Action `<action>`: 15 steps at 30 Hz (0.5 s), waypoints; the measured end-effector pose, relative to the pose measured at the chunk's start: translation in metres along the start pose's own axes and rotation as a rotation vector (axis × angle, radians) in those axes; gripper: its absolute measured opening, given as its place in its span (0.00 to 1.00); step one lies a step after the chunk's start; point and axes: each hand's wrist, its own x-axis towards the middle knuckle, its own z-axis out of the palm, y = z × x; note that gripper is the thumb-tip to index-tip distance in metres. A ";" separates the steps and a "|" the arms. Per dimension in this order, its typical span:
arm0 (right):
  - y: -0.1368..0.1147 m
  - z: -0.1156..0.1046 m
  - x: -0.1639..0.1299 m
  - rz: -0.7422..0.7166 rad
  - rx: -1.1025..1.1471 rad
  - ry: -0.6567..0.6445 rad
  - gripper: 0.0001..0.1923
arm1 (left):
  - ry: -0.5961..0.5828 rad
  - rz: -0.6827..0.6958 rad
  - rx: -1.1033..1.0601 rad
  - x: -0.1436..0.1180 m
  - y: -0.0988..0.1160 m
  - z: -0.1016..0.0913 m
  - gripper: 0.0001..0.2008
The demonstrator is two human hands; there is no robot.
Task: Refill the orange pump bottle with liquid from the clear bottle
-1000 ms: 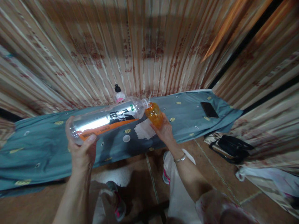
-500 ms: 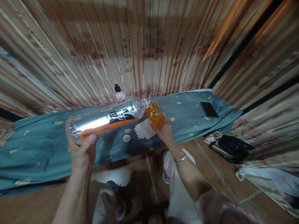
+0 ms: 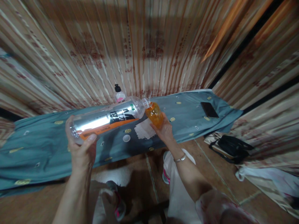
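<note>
My left hand (image 3: 81,152) is wrapped round the base of a large clear plastic bottle (image 3: 105,121) with a silver and orange label. The bottle lies nearly level in the air, its uncapped neck tipped slightly up to the right. At its mouth is an amber, see-through cup (image 3: 154,114), which my right hand (image 3: 164,129) grips from the right side. Whether liquid passes between them I cannot tell. Below the cup, a white scalloped paper napkin (image 3: 143,130) lies on the cloth. A small white cap (image 3: 126,138) rests left of the napkin.
A patterned blue-green cloth (image 3: 46,149) covers the long narrow table. Behind the large bottle stands a small bottle with a black top (image 3: 118,92). A dark phone (image 3: 209,109) lies at the right. On the floor is a black bag (image 3: 233,146); striped curtains (image 3: 105,46) hang close behind.
</note>
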 end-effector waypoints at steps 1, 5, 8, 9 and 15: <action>0.000 0.000 0.000 -0.003 0.000 -0.002 0.44 | -0.002 0.006 -0.001 0.000 0.000 0.000 0.39; 0.000 -0.001 0.000 0.003 0.016 -0.021 0.43 | -0.007 0.012 0.014 0.000 0.000 0.001 0.38; 0.000 -0.002 0.000 0.005 0.029 -0.016 0.42 | -0.004 0.009 0.028 0.001 -0.001 0.000 0.38; 0.000 -0.002 0.000 0.005 0.032 -0.014 0.42 | 0.000 0.010 0.030 0.001 -0.001 0.000 0.38; -0.001 -0.003 0.000 0.018 0.029 -0.039 0.42 | 0.002 0.004 0.049 0.002 -0.001 -0.001 0.38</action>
